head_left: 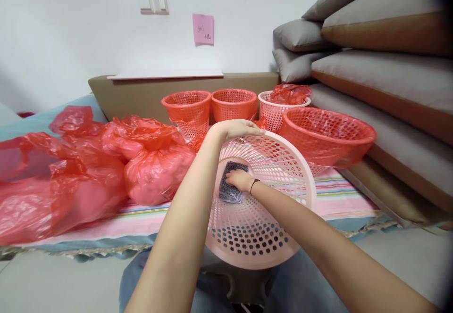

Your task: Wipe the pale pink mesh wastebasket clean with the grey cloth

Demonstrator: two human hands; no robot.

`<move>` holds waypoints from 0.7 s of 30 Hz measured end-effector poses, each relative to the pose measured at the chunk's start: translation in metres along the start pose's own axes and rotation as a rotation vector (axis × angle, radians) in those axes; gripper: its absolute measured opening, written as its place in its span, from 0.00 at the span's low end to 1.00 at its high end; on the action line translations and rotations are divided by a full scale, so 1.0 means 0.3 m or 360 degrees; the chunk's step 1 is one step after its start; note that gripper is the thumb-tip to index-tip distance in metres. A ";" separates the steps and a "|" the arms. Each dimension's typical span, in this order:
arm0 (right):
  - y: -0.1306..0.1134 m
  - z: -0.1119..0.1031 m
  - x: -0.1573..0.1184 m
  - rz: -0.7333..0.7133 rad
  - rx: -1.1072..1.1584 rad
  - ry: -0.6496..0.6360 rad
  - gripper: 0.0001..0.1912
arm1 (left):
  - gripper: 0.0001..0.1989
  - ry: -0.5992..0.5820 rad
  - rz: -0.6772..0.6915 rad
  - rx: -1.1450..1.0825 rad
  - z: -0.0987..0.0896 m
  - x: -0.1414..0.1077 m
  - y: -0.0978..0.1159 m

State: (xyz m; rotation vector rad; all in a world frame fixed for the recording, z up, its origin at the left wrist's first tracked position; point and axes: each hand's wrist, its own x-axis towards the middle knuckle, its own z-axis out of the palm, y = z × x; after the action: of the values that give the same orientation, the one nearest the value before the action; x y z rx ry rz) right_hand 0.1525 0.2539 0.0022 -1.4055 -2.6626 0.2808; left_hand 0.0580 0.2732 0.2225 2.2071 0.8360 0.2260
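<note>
A pale pink plastic basket [307, 176] with a perforated wall is tilted on its side above my lap, its mouth facing me. My left hand [240, 128] is closed over the upper rim, with the fingers lying over the far side. Deep inside the basket, my right hand [240, 180] presses a dark grey speckled cleaning cloth [230, 194] against the bottom. Its fingers are bent onto the cloth, and part of the cloth is hidden beneath them. A thin dark band circles the right wrist.
Bulging red plastic bags [159, 171] lie to the left on the striped cloth [339, 188]. Behind stand red-lined baskets [187, 108] and a pink basket [272, 115] with red plastic. Another red-lined basket [325, 148] sits right, near stacked grey cushions [382, 77].
</note>
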 end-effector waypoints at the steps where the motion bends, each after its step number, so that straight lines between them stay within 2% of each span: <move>1: 0.002 -0.003 0.006 -0.0010 -0.0062 -0.0044 0.19 | 0.23 -0.0004 0.0006 0.0005 0.001 0.000 0.000; 5: 0.012 -0.009 0.017 0.0028 -0.0221 -0.0182 0.18 | 0.24 0.0002 0.0010 -0.0033 0.005 -0.003 -0.002; 8: 0.020 -0.011 0.010 0.0150 -0.0300 -0.0215 0.17 | 0.23 0.0032 -0.0003 -0.0087 0.004 -0.005 -0.010; 12: 0.011 0.003 0.005 0.0456 -0.0282 -0.0157 0.18 | 0.23 0.0025 -0.0025 -0.0176 -0.005 0.003 -0.024; 18: -0.037 0.052 0.038 0.1073 -0.0140 -0.0113 0.19 | 0.24 0.0070 -0.0021 -0.0146 -0.008 0.010 -0.021; 21: -0.050 0.060 0.043 0.1145 -0.0101 -0.0105 0.18 | 0.22 0.0069 -0.0023 -0.0114 -0.005 0.011 -0.015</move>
State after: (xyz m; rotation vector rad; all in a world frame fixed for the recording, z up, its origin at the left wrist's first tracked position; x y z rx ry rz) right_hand 0.1298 0.2543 -0.0120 -2.3615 -2.1115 0.3025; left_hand 0.0577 0.2784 0.2200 2.1355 0.8543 0.2936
